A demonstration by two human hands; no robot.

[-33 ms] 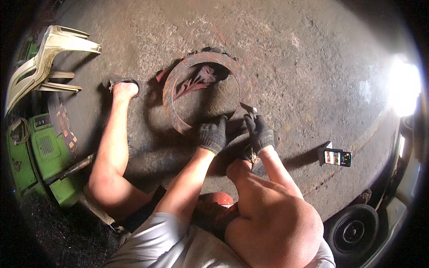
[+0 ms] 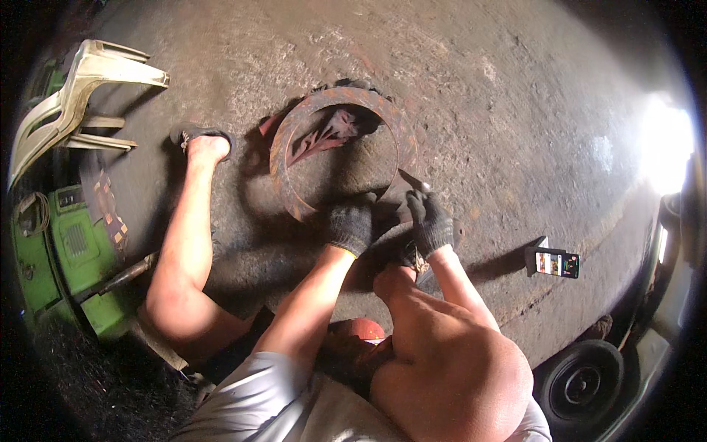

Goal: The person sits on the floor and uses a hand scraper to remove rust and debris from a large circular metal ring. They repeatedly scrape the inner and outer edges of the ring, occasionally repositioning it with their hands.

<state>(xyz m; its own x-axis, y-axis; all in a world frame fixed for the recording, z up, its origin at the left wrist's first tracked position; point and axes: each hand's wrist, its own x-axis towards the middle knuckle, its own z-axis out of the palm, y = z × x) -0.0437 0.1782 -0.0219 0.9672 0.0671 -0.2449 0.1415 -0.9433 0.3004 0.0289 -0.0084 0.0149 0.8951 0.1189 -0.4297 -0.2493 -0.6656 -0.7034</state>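
A large flat ring of rusty metal (image 2: 294, 114) is tilted up in front of me over the concrete floor. My left hand (image 2: 350, 223), in a dark knitted glove, is closed on the ring's near rim; the fingers partly cover that edge. In the matching glove, my right hand (image 2: 430, 219) is closed on a small metal scraper (image 2: 413, 180). Its pointed flat blade reaches toward the ring's right edge; whether it touches cannot be seen. The handle is hidden in the fist. Behind and inside the ring lies a crumpled reddish cloth (image 2: 324, 136).
My sandalled foot (image 2: 206, 144) stands left of the ring. A pale plastic chair (image 2: 88, 77) and green machine (image 2: 77, 239) are at far left. To the right, a propped phone (image 2: 556, 264) stands on the floor, with a wheel (image 2: 582, 381) at lower right. A red rounded object (image 2: 359, 328) lies between my legs.
The scraper in my right hand has turned slightly, so its blade shows at a different angle. The left hand keeps its place on the ring.
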